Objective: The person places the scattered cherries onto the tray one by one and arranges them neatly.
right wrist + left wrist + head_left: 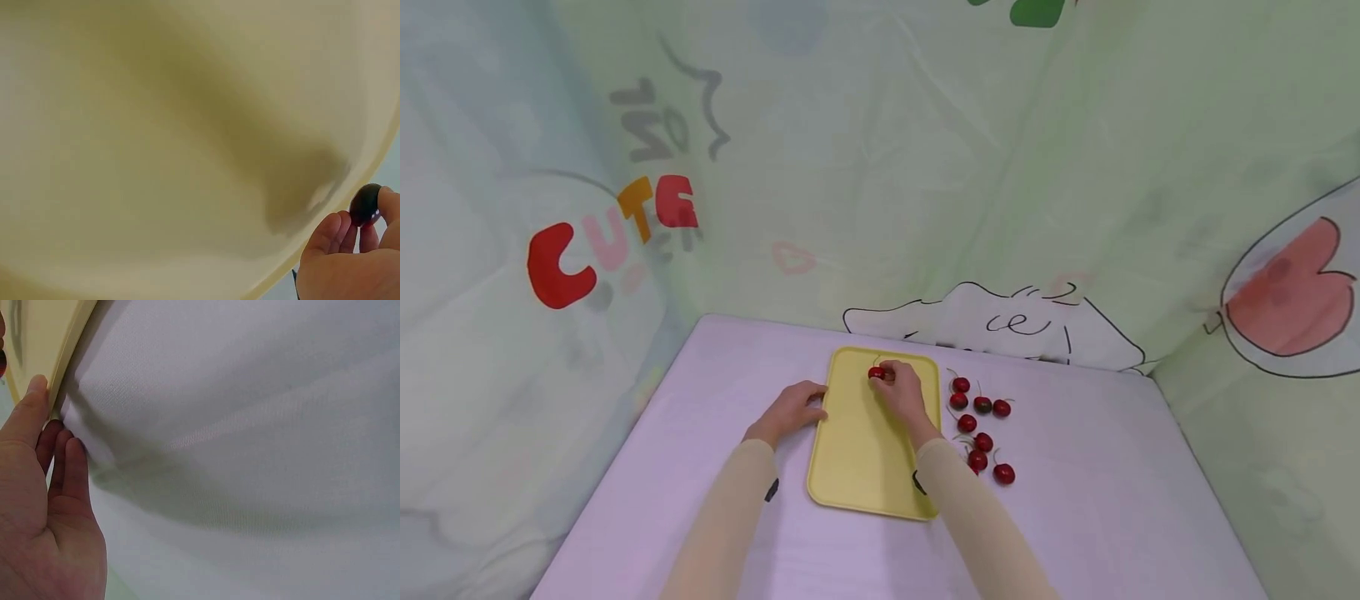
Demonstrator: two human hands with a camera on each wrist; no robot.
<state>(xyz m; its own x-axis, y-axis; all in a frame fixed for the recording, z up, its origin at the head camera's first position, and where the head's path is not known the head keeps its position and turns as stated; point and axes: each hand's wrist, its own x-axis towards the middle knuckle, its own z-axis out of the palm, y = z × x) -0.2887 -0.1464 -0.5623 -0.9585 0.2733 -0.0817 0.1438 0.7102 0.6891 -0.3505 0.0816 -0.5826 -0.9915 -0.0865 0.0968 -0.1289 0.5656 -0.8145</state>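
Note:
A yellow rectangular tray (857, 458) lies on the table. My left hand (792, 410) holds its left edge; in the left wrist view the thumb rests on the tray's rim (70, 347), with the fingers against the outer side. Over the far end of the tray, my right hand (904, 393) pinches a dark red cherry (876, 372) between thumb and fingertips, its stem pointing up. The right wrist view shows that cherry (364, 206) held near the tray's rim, with the tray's bare inner surface (125, 156) beside it. Whether the cherry touches the tray is unclear.
Several stemmed cherries (982, 442) lie loosely scattered on the pale lilac tabletop (1075, 500), just right of the tray. Hanging printed cloth (880, 208) encloses the table at the back and both sides.

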